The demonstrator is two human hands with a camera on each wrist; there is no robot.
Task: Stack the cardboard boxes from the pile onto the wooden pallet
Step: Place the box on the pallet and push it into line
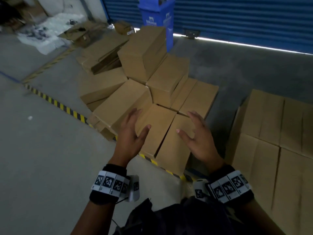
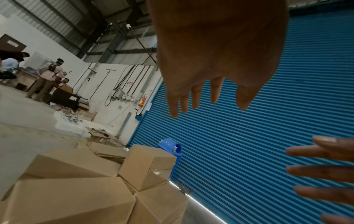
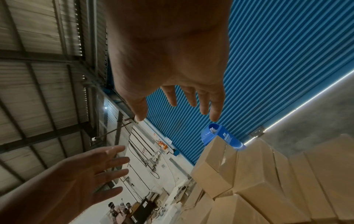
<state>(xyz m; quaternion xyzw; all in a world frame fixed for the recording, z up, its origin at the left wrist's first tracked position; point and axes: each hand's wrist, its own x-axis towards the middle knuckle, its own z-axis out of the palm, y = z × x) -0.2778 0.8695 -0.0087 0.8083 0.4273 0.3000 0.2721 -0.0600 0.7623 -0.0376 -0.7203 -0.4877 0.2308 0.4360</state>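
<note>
Both bare hands, left hand point(image 1: 131, 133) and right hand point(image 1: 197, 134), fingers spread and empty above two side-by-side plain brown cardboard boxes point(image 1: 162, 133); risk of toppling tilted neighbouring boxes point(image 1: 142, 53).

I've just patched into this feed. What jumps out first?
Two open hands, the left hand and right hand, hover empty over a jumbled pile of cardboard boxes on the floor. To the right sit neatly stacked boxes; behind the pile, a blue bin stands against a blue roller shutter.
</note>
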